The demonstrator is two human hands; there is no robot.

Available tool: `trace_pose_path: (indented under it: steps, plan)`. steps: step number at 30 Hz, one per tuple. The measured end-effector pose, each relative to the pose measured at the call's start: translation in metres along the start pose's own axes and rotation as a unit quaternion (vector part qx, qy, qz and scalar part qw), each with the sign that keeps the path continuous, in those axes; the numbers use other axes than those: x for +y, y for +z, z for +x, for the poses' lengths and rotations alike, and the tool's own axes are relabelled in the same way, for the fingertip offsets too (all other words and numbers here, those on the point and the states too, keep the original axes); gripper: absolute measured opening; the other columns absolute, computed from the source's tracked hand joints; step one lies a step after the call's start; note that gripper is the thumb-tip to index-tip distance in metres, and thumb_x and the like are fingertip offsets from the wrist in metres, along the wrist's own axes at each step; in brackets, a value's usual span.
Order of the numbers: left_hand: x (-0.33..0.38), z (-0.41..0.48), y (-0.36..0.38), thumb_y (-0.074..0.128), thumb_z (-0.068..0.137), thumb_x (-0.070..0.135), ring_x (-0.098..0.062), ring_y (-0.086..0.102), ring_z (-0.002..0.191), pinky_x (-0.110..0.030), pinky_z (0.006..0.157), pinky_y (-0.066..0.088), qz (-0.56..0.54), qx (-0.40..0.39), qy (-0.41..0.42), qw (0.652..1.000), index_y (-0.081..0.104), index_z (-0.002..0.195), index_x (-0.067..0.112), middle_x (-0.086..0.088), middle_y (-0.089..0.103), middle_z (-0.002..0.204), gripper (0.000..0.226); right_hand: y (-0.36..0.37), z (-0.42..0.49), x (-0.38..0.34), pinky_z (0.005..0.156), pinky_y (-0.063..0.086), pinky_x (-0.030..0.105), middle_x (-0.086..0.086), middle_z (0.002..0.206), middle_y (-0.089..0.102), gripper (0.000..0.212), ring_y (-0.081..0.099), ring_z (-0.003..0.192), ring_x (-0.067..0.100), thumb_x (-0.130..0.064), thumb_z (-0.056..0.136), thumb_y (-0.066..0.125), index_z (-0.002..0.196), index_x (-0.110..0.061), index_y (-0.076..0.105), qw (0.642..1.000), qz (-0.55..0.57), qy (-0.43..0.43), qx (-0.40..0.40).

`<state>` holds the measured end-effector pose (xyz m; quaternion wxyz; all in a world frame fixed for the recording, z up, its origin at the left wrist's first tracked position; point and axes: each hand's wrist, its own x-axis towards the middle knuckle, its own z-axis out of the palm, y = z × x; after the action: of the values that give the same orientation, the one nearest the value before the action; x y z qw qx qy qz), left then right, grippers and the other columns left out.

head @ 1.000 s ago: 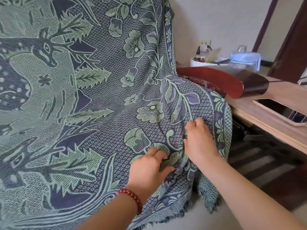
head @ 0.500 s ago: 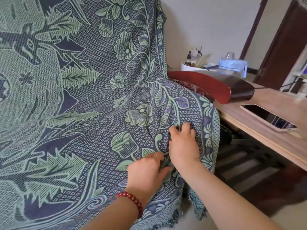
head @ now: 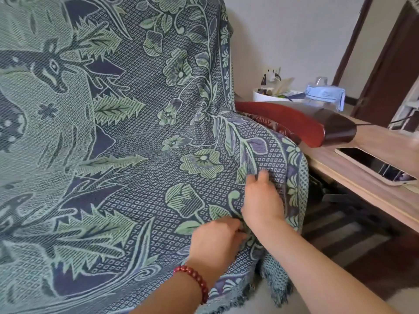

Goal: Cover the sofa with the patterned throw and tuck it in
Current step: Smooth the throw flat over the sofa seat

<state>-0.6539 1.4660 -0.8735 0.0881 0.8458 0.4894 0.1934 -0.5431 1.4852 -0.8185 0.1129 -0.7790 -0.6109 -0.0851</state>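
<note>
At five o'clock by the sofa armrest (head: 283,123), we're tucking: left hand (head: 217,241) pinches the draped patterned throw (head: 136,155), right hand (head: 263,200) digs into its crease, grip hidden; next, probably, a deeper push.

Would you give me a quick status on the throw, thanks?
Left hand and right hand both pinching the blue-green patterned woven throw. Throw draped over back and seat. Glossy red wooden armrest partly bare.

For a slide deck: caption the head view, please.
Left hand and right hand grip the green-and-navy woven throw beside the sofa's red wooden armrest.
</note>
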Motion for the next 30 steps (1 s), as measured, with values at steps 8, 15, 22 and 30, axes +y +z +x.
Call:
trace_pose_path:
  steps: [8, 15, 22, 30]
  plan:
    - [-0.100, -0.041, -0.067, 0.049, 0.082, 0.053, -0.011, 0.064, 0.089, -0.025, 0.068, 0.057, 0.056, 0.158, 0.010, 0.986, 0.062, 0.106, 0.032, 0.016, 0.066, 0.104, 0.035, 0.018, 0.005, -0.072, 0.103, 0.040, 0.038, 0.009, 0.128, 0.048, 0.036, 0.046, 0.120, 0.027, -0.021, 0.091, 0.047, 0.123, -0.009, 0.057, 0.958, 0.104, -0.258, 0.064]
    - [-0.139, -0.067, -0.065, 0.003, 0.086, 0.069, -0.022, 0.004, 0.148, -0.042, 0.119, -0.003, 0.134, 0.015, -0.138, 0.981, 0.014, 0.150, 0.037, 0.015, 0.002, 0.156, 0.073, 0.060, -0.003, -0.065, 0.115, -0.012, 0.028, -0.014, 0.158, -0.008, 0.063, -0.009, 0.145, 0.008, -0.055, 0.088, -0.014, 0.148, -0.043, -0.004, 0.962, 0.040, -0.271, -0.017]
    - [-0.130, -0.072, -0.059, -0.019, 0.082, 0.056, -0.023, -0.027, 0.141, -0.045, 0.108, -0.023, 0.114, -0.012, -0.140, 0.983, -0.022, 0.146, 0.031, 0.012, -0.027, 0.153, 0.069, 0.054, -0.012, -0.081, 0.114, -0.016, 0.028, -0.016, 0.156, -0.016, 0.059, -0.020, 0.143, 0.007, -0.054, 0.088, -0.013, 0.145, -0.040, -0.015, 0.973, 0.041, -0.228, -0.014]
    - [-0.205, -0.073, -0.121, -0.008, 0.085, 0.059, -0.010, -0.024, 0.141, -0.046, 0.113, -0.016, 0.141, 0.040, -0.190, 0.971, -0.014, 0.149, 0.033, 0.015, -0.022, 0.154, 0.069, 0.037, -0.019, -0.216, 0.118, -0.007, 0.035, -0.006, 0.160, -0.007, 0.054, -0.009, 0.146, 0.014, -0.039, 0.101, 0.015, 0.152, -0.025, 0.004, 0.935, 0.123, -0.330, -0.049]
